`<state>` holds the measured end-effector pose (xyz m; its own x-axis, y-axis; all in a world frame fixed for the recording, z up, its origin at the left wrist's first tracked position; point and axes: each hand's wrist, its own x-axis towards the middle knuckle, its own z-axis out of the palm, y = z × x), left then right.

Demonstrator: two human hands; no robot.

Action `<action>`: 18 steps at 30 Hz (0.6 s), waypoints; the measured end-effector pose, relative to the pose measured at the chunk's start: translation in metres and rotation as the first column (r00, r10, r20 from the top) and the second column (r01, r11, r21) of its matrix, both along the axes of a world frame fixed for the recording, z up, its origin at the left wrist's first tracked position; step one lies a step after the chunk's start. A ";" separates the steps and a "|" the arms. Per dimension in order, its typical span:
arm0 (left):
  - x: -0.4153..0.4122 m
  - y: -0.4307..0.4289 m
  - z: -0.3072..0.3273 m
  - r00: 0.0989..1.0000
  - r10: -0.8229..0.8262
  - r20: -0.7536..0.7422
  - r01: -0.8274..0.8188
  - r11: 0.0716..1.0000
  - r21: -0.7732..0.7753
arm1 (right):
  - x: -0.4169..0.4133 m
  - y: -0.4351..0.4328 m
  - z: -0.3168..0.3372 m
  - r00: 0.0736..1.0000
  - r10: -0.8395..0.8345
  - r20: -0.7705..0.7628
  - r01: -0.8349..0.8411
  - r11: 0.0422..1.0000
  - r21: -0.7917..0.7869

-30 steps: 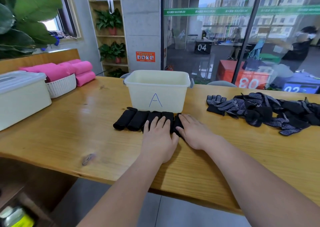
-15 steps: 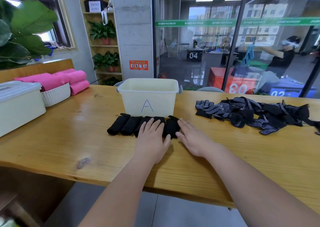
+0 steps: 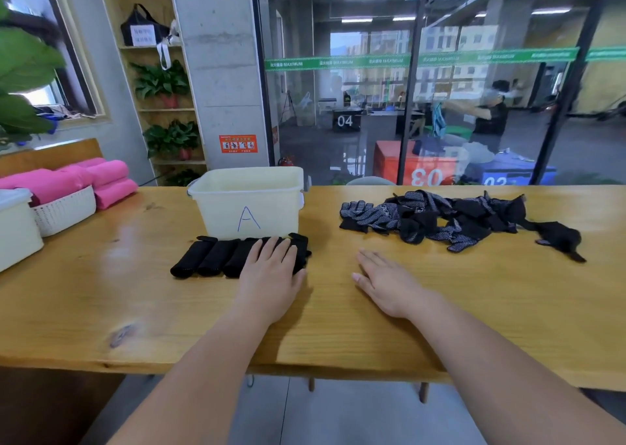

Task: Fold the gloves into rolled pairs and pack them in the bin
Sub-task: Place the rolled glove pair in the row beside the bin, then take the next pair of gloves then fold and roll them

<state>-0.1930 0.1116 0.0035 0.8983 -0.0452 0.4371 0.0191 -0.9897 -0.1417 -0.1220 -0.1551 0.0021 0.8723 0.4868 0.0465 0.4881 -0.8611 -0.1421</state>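
**Rolled glove pairs** [image 3: 210,258]: a row of black rolls lying side by side on the wooden table [image 3: 101,302], right against the bin's front wall or just short of it. They were likely lined up there to go in together.

**Your left hand** [image 3: 271,275]: flat, with fingers straight and close, pressing on the right-hand end of the row. This probably keeps the last roll from springing open.

**Your right hand** [image 3: 382,282]: flat, with fingers straight and holding nothing, over bare wood between the row and the loose heap. Whether it touches the table cannot be told. It looks placed to reach for more gloves.

**Bin** [image 3: 220,214]: cream plastic, marked "A", open-topped. Its inside is hidden from this angle. Its front wall stands between the rolls and the opening — they must go up and over.

**Loose gloves** [image 3: 440,217]: a tangled heap of black, dotted-palm gloves, unfolded and well apart to the right.

**Also present**: a white woven basket [image 3: 64,207] holding pink rolled towels [image 3: 108,176], and a lidded white box [image 3: 17,227], all far left. None of these sits between your hands and the bin or the heap.
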 end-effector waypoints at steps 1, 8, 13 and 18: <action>0.001 -0.005 0.002 1.000 -0.005 -0.002 0.005 1.000 -0.018 | -0.001 -0.006 0.001 1.000 -0.012 0.002 0.012 1.000 -0.004; 0.012 -0.062 0.002 0.991 -0.133 -0.033 0.129 0.986 -0.104 | -0.004 -0.047 -0.002 0.993 -0.111 0.038 0.112 0.994 -0.007; 0.026 -0.105 0.001 0.972 -0.222 -0.071 0.208 0.964 -0.166 | -0.002 -0.072 -0.006 0.985 -0.157 0.074 0.155 0.988 0.022; 0.046 -0.135 -0.001 0.948 -0.298 -0.112 0.268 0.936 -0.228 | 0.005 -0.086 -0.011 0.976 -0.193 0.101 0.191 0.981 0.033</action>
